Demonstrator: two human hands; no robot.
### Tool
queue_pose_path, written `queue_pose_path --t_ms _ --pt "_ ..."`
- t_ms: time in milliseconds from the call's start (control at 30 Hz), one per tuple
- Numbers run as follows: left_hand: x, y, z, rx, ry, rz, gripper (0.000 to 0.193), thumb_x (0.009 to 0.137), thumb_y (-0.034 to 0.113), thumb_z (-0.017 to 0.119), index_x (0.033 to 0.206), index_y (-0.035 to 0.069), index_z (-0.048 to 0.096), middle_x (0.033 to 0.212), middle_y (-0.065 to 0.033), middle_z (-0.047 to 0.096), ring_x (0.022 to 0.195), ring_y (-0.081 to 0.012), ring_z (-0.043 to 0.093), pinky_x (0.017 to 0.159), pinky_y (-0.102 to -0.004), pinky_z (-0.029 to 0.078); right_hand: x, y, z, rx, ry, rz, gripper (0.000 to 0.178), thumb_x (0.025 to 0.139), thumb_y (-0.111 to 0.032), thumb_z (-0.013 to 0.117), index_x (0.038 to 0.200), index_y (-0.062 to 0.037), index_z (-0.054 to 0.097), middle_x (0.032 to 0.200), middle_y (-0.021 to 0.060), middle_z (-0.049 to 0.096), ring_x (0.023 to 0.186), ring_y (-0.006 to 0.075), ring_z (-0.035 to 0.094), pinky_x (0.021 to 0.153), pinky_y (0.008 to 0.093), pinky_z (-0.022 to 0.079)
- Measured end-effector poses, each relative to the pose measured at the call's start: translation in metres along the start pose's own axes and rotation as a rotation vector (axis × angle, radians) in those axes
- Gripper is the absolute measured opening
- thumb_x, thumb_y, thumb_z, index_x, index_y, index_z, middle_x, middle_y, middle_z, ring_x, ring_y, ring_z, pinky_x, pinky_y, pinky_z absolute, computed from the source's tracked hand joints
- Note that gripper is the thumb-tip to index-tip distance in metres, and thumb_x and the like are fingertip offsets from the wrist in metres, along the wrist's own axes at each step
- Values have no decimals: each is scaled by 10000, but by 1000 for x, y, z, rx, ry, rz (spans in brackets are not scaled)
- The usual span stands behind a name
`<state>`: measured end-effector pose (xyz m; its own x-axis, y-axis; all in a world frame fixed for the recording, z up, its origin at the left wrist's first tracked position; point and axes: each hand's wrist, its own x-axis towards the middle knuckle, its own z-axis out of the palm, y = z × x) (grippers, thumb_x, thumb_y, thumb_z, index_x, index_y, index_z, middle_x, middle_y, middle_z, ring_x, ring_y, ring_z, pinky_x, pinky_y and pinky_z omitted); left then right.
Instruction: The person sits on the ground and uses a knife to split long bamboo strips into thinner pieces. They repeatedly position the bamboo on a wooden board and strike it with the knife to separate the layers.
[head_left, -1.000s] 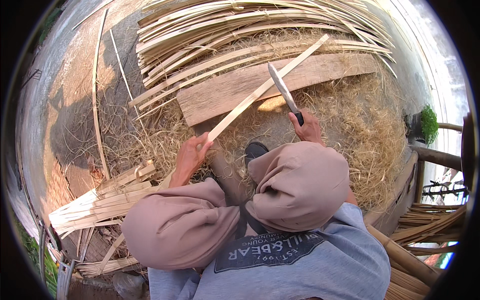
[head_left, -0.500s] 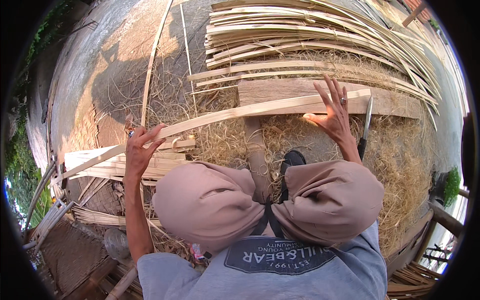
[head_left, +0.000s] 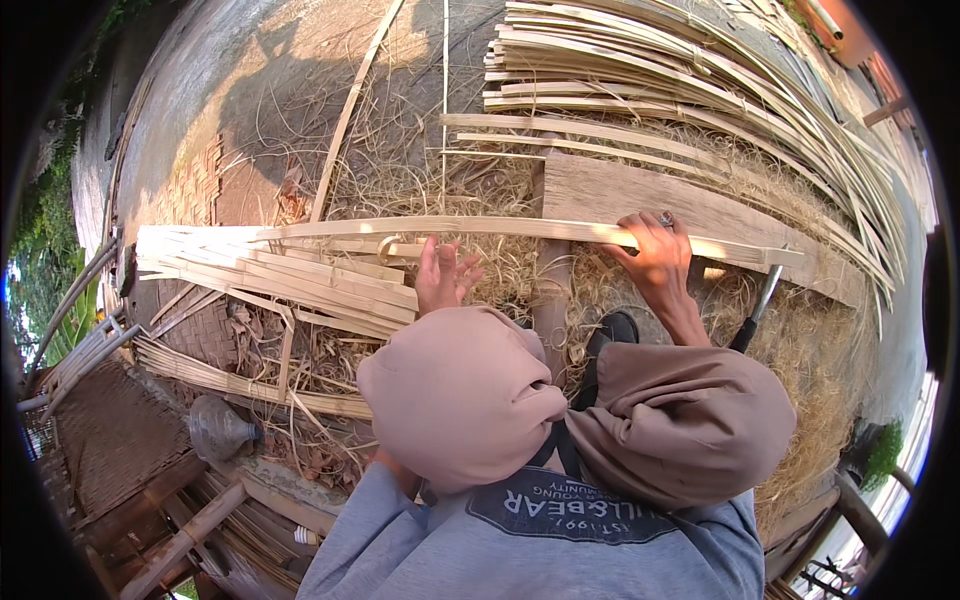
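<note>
A long, pale bamboo strip (head_left: 490, 226) runs crosswise in front of my knees. My right hand (head_left: 660, 262) has its fingers wrapped around the strip, right of its middle. My left hand (head_left: 441, 277) is below the strip, fingers raised and apart, holding nothing; my left knee hides its wrist. By the strip's right end a knife (head_left: 766, 300) slants upward, its black handle close to my right knee; the tip of its blade meets the strip there. Behind the strip lies a broad wooden plank (head_left: 620, 190).
A large pile of bamboo strips (head_left: 620, 65) lies at the far right. More strips (head_left: 270, 280) are stacked at the left, above a bundle (head_left: 250, 388). Curly shavings (head_left: 800, 390) cover the ground. A clear plastic jug (head_left: 220, 428) sits at lower left.
My left hand has let go of the strip and dropped toward my left knee. My right hand has gone from spread to closed around the strip. The view has shifted left.
</note>
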<state>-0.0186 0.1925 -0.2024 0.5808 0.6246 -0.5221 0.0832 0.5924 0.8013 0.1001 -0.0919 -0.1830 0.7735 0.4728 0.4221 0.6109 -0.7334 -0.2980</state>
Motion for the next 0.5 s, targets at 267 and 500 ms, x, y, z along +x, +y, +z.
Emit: queue_pose_path --t_ms 267,500 --pt "19 -10 11 148 -200 105 352 1020 302 690 1042 -48 664 865 -123 728 754 -184 712 745 -307 614 -4 -19 -7 -23 -1 21 368 678 -326 911 920 -140 707 841 15 672 801 232 651 786 381 457" --pt "25 -16 -17 424 -123 158 646 1100 529 425 941 -51 662 654 -81 614 595 -168 620 553 -316 520 -9 -31 0 36 -82 4 384 715 -374 892 933 -129 693 836 26 644 788 236 630 745 379 461"
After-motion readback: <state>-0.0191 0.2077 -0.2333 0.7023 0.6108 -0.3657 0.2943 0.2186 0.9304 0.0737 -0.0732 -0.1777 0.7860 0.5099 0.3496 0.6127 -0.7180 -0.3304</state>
